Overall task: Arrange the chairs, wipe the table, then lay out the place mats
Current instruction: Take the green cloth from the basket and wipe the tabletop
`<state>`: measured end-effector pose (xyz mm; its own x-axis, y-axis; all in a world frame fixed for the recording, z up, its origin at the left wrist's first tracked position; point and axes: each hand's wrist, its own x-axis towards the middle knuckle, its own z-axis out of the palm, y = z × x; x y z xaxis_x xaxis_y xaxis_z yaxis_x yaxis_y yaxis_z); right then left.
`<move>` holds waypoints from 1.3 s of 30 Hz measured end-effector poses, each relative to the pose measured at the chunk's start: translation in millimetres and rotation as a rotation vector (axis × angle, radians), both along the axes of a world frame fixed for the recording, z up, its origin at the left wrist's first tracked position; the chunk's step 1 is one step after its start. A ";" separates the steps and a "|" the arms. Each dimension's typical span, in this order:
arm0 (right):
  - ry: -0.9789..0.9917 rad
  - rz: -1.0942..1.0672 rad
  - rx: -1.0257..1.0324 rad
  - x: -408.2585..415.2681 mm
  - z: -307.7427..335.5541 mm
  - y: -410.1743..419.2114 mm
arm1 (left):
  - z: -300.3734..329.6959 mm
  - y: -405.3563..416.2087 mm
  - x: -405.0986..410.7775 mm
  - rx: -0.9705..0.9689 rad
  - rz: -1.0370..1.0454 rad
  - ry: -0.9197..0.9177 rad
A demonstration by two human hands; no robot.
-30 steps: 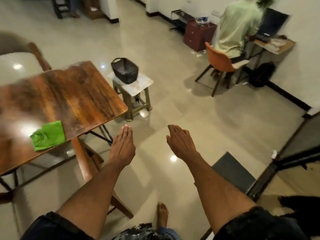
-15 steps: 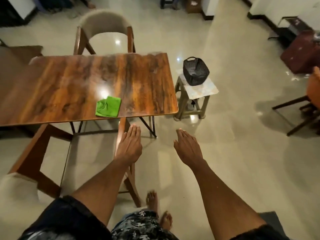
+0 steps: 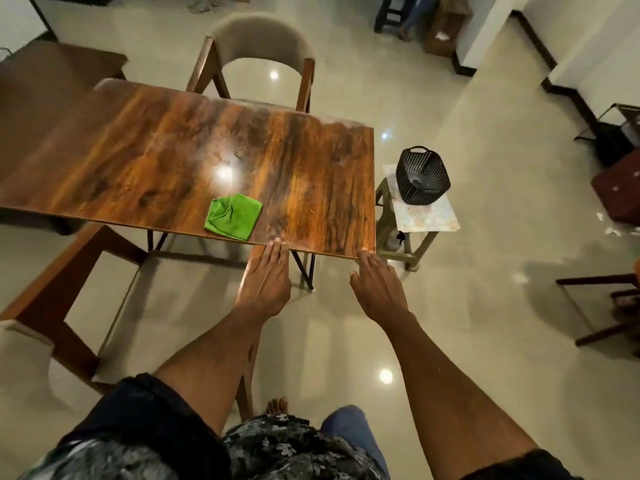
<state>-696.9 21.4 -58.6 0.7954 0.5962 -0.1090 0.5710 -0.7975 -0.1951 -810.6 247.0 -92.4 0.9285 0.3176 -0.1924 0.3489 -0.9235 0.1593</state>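
A glossy wooden table (image 3: 145, 157) fills the upper left, and a folded green cloth (image 3: 232, 216) lies near its front edge. My left hand (image 3: 266, 278) is flat and empty, fingertips at the table's front edge just right of the cloth. Beside it my right hand (image 3: 377, 282) is also flat and empty, fingertips by the table's front right corner. One chair with a beige curved back (image 3: 259, 46) stands at the far side. A second wooden chair (image 3: 59, 299) stands at the near side, lower left, partly under the table. No place mats are visible.
A small stool (image 3: 429, 213) right of the table carries a black woven basket (image 3: 422, 176). Part of another chair (image 3: 602, 306) shows at the right edge, and a dark red cabinet (image 3: 620, 188) above it. My feet (image 3: 277, 407) stand on the shiny tiled floor.
The view has swung left and closer to the table, which is now central. Both open hands have come forward to the table's front edge; the person at the desk has left the view.
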 end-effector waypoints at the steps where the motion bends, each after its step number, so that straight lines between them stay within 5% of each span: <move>1: -0.011 0.028 -0.007 3.2 -0.5 5.3 | -0.5 0.9 0.5 0.016 0.009 0.030; 14: 0.115 0.286 -0.068 118.2 -35.6 83.4 | 3.4 50.7 66.2 -0.106 0.318 0.086; 24: 0.190 0.493 -0.091 123.8 -67.6 176.7 | -19.6 98.5 64.2 -0.182 0.503 0.151; 32: 0.314 0.474 -0.109 139.1 -93.0 267.6 | -65.0 203.7 114.8 -0.157 0.422 0.226; 39: 0.396 0.235 0.058 105.0 -180.0 410.1 | -138.1 296.4 135.2 -0.089 0.417 0.040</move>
